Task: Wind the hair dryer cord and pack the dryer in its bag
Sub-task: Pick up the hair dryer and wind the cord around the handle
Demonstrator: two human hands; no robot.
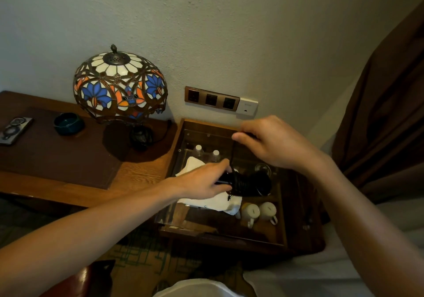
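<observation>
Holding the hair dryer (249, 183) down, the left hand (204, 183) had its grip clamped round the handle end, where turns of black cord (238, 182) were already wrapped. In the head view, the only one given, the dryer lay on its side on the glass-topped cabinet (305, 207) beside the counter (142, 172), resting partly on a white cloth bag (206, 201) spread toward the cabinet's left edge. Its long axis ran roughly left to right, with the barrel pointing toward the right edge.

The right hand (275, 144) hovered above and behind the dryer, nearer the cabinet's far edge. Its fingers (239, 136) were pinched together on something thin and dark, probably the loose end of the cord, though the blur made that uncertain. So the dryer lay below and slightly left of the right hand, and the left hand was the nearer one. The next loop would likely need the right hand to come down around the handle. Cups and bottles showed beneath the glass.
</observation>
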